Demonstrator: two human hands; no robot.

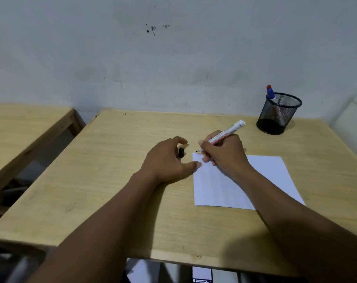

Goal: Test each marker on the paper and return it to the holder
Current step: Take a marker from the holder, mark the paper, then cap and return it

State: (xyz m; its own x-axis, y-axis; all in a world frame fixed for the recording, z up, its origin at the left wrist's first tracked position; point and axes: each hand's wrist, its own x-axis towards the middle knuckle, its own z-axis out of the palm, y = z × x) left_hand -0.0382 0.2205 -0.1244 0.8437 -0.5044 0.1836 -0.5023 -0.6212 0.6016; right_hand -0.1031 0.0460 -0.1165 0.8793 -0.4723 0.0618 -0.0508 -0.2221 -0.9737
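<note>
Marker: the white marker [224,134] sits in a writing grip in the right hand [224,154], fingers closed round its lower barrel; its dark tip meets the far left corner of the paper [245,180].
Long axis: the barrel slants from the tip up and away toward the table's far right corner, its blunt end aimed roughly at the holder [279,114].
Cap: a small black cap [181,152] lies on the table [112,180] just left of the paper's far left corner, beside the curled fingers of the left hand [169,160]; whether they touch it cannot be told.
Left hand: loosely open, holding nothing, its thumb pressing the paper's left edge.
Nearer hand: the left is nearer the cap; the right is nearer the holder.
Holder: a black mesh cup near the far right corner, well apart from the paper, with other markers [271,94] leaning at its left rim.
Open room: bare table lies between paper and holder; judged unobstructed for the return.
</note>
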